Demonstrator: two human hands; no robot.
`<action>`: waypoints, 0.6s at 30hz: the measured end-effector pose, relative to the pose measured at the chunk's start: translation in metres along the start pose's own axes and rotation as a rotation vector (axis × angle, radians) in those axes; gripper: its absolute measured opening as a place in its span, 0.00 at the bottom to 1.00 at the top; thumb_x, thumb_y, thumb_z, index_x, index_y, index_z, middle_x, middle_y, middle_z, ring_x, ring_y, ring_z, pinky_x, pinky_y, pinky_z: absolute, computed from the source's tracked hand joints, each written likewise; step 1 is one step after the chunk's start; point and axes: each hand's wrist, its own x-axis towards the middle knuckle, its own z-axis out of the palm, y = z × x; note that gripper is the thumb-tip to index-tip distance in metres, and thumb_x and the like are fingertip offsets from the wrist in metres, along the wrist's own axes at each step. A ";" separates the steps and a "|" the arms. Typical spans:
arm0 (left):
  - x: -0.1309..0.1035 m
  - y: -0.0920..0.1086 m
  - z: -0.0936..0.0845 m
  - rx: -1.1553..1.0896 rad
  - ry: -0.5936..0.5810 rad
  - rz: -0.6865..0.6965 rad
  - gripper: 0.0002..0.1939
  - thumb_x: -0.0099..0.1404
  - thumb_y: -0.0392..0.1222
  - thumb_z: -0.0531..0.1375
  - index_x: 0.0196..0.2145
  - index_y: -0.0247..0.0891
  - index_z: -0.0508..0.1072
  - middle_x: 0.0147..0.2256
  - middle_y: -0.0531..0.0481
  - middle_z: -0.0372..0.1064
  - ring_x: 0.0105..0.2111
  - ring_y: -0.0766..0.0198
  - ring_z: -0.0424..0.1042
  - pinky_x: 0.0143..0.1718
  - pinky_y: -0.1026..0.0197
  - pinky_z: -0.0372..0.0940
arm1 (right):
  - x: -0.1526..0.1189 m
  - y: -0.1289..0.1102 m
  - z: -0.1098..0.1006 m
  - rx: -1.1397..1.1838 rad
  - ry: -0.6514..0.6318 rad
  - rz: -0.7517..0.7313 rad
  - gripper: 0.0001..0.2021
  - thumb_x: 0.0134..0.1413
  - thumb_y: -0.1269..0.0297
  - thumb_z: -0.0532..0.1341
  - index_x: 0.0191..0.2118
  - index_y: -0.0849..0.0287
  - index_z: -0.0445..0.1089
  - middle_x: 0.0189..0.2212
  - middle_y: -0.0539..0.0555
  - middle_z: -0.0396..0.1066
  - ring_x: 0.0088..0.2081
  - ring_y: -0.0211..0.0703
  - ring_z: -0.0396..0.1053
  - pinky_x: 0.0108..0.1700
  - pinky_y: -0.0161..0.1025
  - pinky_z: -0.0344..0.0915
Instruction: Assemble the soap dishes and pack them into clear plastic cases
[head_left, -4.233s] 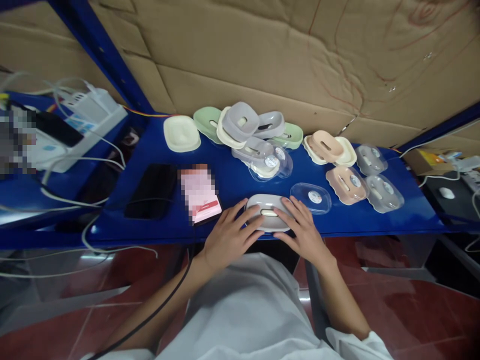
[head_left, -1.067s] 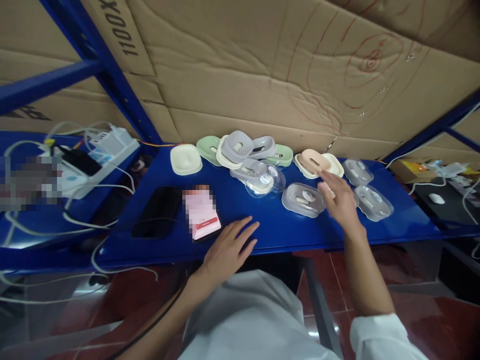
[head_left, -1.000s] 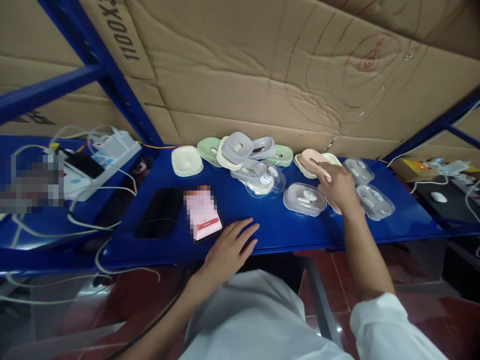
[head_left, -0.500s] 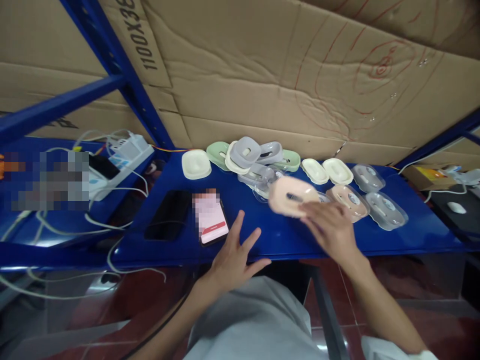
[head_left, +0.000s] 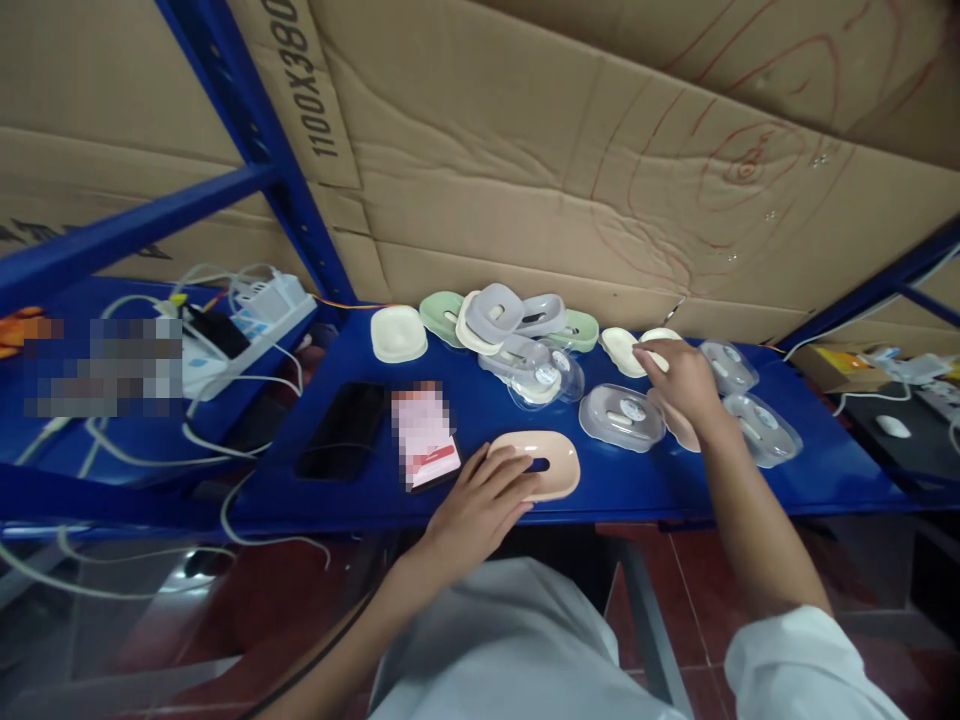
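A peach soap dish [head_left: 559,478] with an oval slot lies near the table's front edge. My left hand [head_left: 484,500] is closed on its left end, fingers over the rim. At the back right, my right hand [head_left: 679,375] is bent over a cream soap tray [head_left: 661,334], thumb and finger at its near-left edge; the hand covers much of it. Another cream tray [head_left: 622,350] lies just left of those fingers. Below the right hand, a peach dish [head_left: 670,422] is partly hidden. A grey dish under a clear cover [head_left: 622,418] stands between the hands.
Grey, green and cream dishes [head_left: 495,312] are heaped at the back, with a lone cream one [head_left: 398,334] left of them. Two covered grey dishes [head_left: 765,430] sit at the right. A lit phone [head_left: 426,440] and a dark phone [head_left: 341,430] lie left. Cables surround a power strip [head_left: 274,310].
The peach dish came down from my right hand to the front of the table, where my left hand closed on it. My right hand moved back and right to the cream trays.
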 end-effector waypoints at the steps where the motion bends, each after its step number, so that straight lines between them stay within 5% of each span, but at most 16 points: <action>1: 0.000 0.000 0.000 -0.002 0.002 0.000 0.17 0.79 0.38 0.57 0.62 0.43 0.75 0.60 0.46 0.76 0.66 0.51 0.68 0.71 0.39 0.60 | 0.017 0.011 0.002 -0.076 -0.108 0.104 0.25 0.75 0.48 0.51 0.55 0.57 0.80 0.55 0.63 0.80 0.57 0.58 0.76 0.59 0.52 0.69; 4: -0.001 -0.001 0.000 -0.041 0.014 -0.002 0.17 0.78 0.38 0.58 0.61 0.43 0.75 0.56 0.47 0.78 0.65 0.51 0.69 0.71 0.40 0.61 | 0.052 0.027 0.019 -0.172 -0.297 0.239 0.25 0.67 0.43 0.61 0.53 0.60 0.81 0.48 0.64 0.82 0.51 0.60 0.79 0.51 0.50 0.71; 8: -0.003 -0.003 0.000 -0.129 0.074 -0.002 0.17 0.79 0.39 0.58 0.62 0.43 0.74 0.57 0.47 0.78 0.64 0.53 0.70 0.70 0.43 0.62 | 0.067 0.027 0.038 -0.186 -0.338 0.289 0.18 0.62 0.53 0.68 0.51 0.60 0.80 0.45 0.63 0.83 0.48 0.58 0.80 0.47 0.47 0.70; 11: -0.005 -0.003 0.000 -0.157 0.157 -0.015 0.18 0.78 0.38 0.59 0.63 0.43 0.72 0.58 0.47 0.77 0.65 0.53 0.69 0.71 0.43 0.61 | 0.063 0.024 0.031 -0.149 -0.299 0.276 0.12 0.65 0.61 0.65 0.49 0.59 0.80 0.46 0.60 0.83 0.51 0.56 0.79 0.50 0.45 0.69; 14: -0.008 0.000 -0.004 -0.179 0.259 -0.041 0.21 0.77 0.35 0.60 0.64 0.45 0.71 0.58 0.45 0.77 0.66 0.51 0.68 0.70 0.40 0.62 | 0.034 0.015 0.008 -0.086 -0.184 0.211 0.14 0.71 0.60 0.59 0.53 0.58 0.77 0.49 0.58 0.82 0.52 0.52 0.78 0.54 0.45 0.68; 18: -0.013 0.011 -0.013 -0.188 0.373 -0.006 0.22 0.76 0.36 0.60 0.64 0.47 0.71 0.58 0.43 0.75 0.66 0.48 0.68 0.67 0.36 0.64 | -0.053 -0.025 -0.018 0.051 0.109 -0.128 0.13 0.74 0.58 0.57 0.53 0.54 0.76 0.49 0.58 0.81 0.50 0.55 0.76 0.57 0.52 0.65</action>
